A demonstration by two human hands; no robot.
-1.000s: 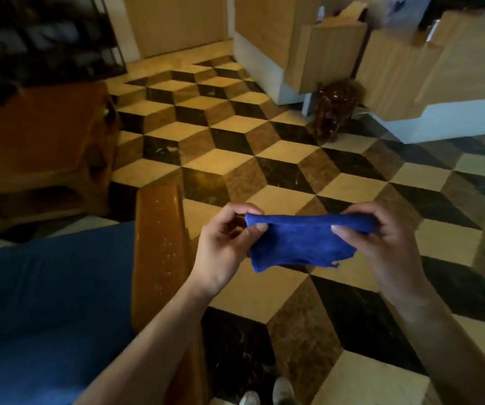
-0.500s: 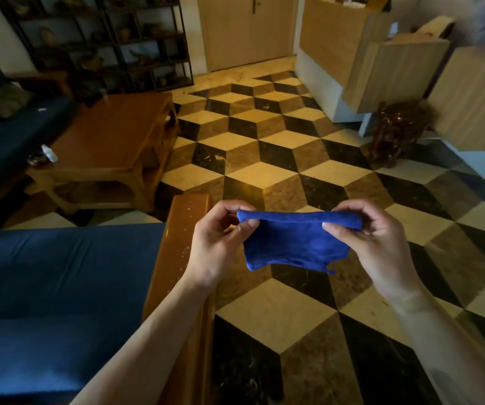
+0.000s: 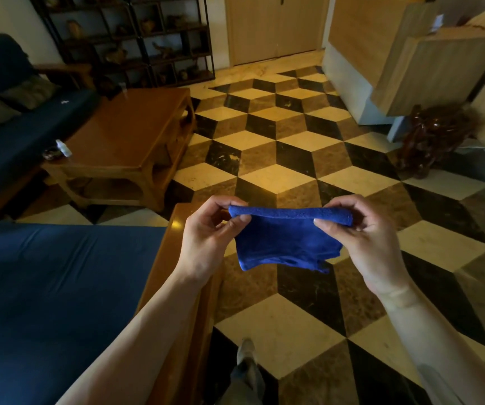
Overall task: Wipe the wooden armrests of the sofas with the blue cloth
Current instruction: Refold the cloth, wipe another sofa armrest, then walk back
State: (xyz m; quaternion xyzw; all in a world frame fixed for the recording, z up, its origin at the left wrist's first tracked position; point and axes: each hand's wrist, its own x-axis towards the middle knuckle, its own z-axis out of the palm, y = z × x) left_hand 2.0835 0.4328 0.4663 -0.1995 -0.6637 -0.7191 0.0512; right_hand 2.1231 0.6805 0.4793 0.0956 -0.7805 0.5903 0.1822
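The folded blue cloth (image 3: pixel 285 238) hangs in the air above the floor, stretched between both hands. My left hand (image 3: pixel 206 244) pinches its left top corner and my right hand (image 3: pixel 364 241) pinches its right top corner. Just left of and below my left hand runs the wooden armrest (image 3: pixel 163 258) of the near sofa, whose blue seat cushion (image 3: pixel 54 287) fills the lower left. My left forearm crosses over the armrest's near part. A second dark blue sofa (image 3: pixel 10 135) stands at the far left, with a wooden armrest (image 3: pixel 60 68) at its far end.
A wooden coffee table (image 3: pixel 124 135) stands between the two sofas, with a small white bottle (image 3: pixel 63 148) and an ashtray at its left corner. Dark shelving (image 3: pixel 136 39) lines the back wall. A dark carved stool (image 3: pixel 434 135) and wooden counters (image 3: pixel 410 54) are at right. My foot (image 3: pixel 245 352) shows below.
The view has swung up and left, bringing the coffee table, far sofa and shelving into sight. Both hands keep the cloth stretched between them beside the armrest.
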